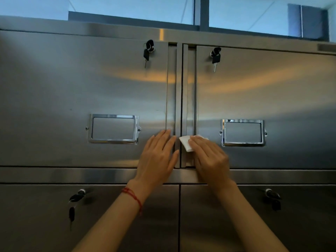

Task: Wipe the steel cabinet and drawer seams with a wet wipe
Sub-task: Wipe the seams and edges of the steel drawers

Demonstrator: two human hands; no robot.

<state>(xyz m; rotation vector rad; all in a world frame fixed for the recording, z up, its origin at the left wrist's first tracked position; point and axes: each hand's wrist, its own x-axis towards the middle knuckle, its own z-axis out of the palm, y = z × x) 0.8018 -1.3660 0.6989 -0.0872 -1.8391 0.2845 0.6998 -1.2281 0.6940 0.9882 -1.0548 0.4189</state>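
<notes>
A steel cabinet [72,84] with two upper doors fills the head view. The vertical seam [179,99] between the doors runs down the middle. My left hand [157,157] lies flat with straight fingers on the left door's inner edge, just left of the seam. My right hand [209,157] presses a folded white wet wipe [185,143] against the recessed edge of the right door [272,91], close to the seam's lower end. Most of the wipe is hidden under my fingers.
Each upper door has a chrome label holder [113,128] and a lock with hanging keys [148,50]. A horizontal steel rail [72,175] separates the upper doors from two lower doors [45,215], which also carry keys. A window [245,13] sits above the cabinet.
</notes>
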